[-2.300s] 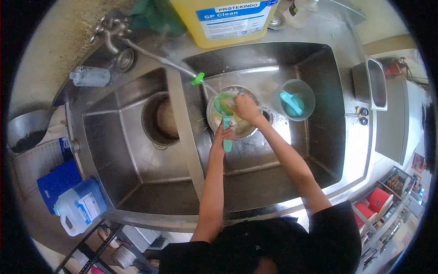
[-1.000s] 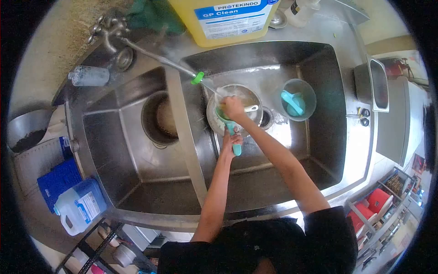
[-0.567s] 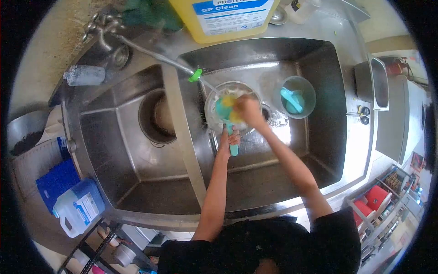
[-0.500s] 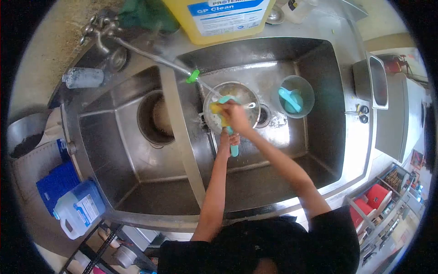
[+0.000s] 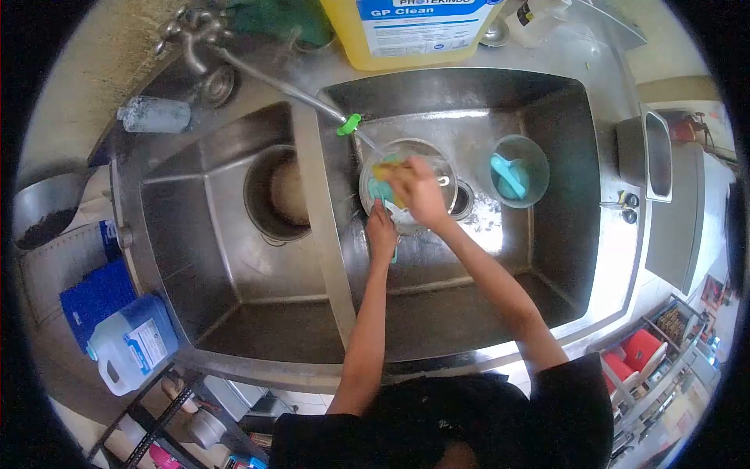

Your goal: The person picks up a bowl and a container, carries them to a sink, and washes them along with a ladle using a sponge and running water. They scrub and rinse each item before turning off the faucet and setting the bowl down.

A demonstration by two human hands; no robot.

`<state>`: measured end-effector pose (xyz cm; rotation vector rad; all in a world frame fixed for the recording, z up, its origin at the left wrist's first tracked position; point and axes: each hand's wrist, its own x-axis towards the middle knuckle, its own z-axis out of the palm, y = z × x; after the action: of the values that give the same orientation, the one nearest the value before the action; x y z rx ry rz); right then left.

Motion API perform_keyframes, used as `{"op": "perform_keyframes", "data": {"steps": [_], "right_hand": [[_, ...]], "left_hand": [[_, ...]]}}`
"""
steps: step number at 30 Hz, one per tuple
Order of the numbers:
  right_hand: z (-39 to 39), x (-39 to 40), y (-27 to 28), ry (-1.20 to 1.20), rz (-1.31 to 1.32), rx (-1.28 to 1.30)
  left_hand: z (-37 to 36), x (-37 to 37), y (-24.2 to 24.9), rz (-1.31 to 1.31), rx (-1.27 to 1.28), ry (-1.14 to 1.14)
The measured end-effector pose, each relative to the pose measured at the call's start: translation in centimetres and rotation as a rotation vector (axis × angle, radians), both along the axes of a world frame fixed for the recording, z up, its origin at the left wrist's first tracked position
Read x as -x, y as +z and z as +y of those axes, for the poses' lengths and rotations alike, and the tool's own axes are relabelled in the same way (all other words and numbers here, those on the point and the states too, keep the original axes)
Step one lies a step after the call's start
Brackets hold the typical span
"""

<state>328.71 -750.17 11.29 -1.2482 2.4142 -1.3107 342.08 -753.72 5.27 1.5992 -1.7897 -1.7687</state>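
Observation:
In the right-hand basin, my left hand is closed around the handle of a turquoise spoon-shaped utensil. My right hand pinches a yellow sponge against the utensil's wide end, partly covering it. Both hands work over a round bowl with white-handled items inside, largely hidden by my fingers. Water runs from the tap spout with a green clip down toward the bowl. Right of it stands a clear tub holding other turquoise utensils.
A metal pot sits in the left basin. A divider separates the basins. Behind stands a yellow jug; a blue jug is at front left. Scissors and a metal pan are at right.
My right hand and the sponge shift across the turquoise utensil. My left hand changes its hold, and the utensil's handle now shows less. The whole view has shifted slightly.

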Motion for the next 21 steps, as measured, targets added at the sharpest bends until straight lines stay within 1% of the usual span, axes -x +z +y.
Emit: {"op": "perform_keyframes", "data": {"steps": [2, 3, 5, 7, 8, 10, 12, 13, 15, 16, 18, 19, 20, 21], "right_hand": [[-1.0, 0.6, 0.4, 0.088, 0.233, -0.175], [-1.5, 1.7, -0.4, 0.139, 0.020, -0.311], [-2.7, 4.6, -4.3, 0.245, -0.416, -0.570], [-1.4, 6.8, -12.0, 0.546, -0.193, -0.240], [-1.0, 7.8, -14.0, 0.686, -0.067, -0.073], [-0.1, 7.1, -13.8, 0.271, -0.879, -0.146], [0.9, 5.4, -13.3, -0.222, -1.651, -0.200], [1.0, 4.3, -12.7, -0.293, -1.680, -0.037], [1.2, 1.5, -11.5, -0.442, -1.721, 0.292], [0.9, 0.4, -11.2, -0.566, -1.608, 0.279], [0.6, -1.4, -10.5, -0.803, -1.367, 0.249], [1.2, -2.2, -10.2, -0.718, -1.492, 0.268], [2.1, -3.2, -9.7, -0.627, -1.612, 0.284], [2.4, -3.9, -8.7, -0.591, -1.593, 0.299]], "left_hand": [[0.2, -0.7, 0.1, -0.083, 0.034, -0.078], [0.3, -0.8, 0.1, -0.079, 0.039, -0.094], [0.9, -1.1, -0.4, -0.029, 0.034, -0.105], [1.8, -1.3, -0.4, 0.038, -0.027, -0.096], [1.9, -0.9, 0.3, 0.070, -0.073, -0.092], [1.9, 1.0, 5.4, 0.120, -0.399, 0.027], [1.5, 1.5, 5.2, 0.183, -0.580, 0.148], [1.1, 1.7, 5.0, 0.215, -0.669, 0.206], [0.8, 1.8, 4.6, 0.271, -0.736, 0.208], [0.8, 1.9, 4.5, 0.297, -0.770, 0.207], [0.8, 2.4, 4.2, 0.316, -0.766, 0.282], [0.8, 2.7, 3.9, 0.325, -0.765, 0.316], [0.4, 2.4, 2.5, 0.395, -0.787, 0.283], [0.1, 2.9, 2.2, 0.385, -0.765, 0.255]]}}
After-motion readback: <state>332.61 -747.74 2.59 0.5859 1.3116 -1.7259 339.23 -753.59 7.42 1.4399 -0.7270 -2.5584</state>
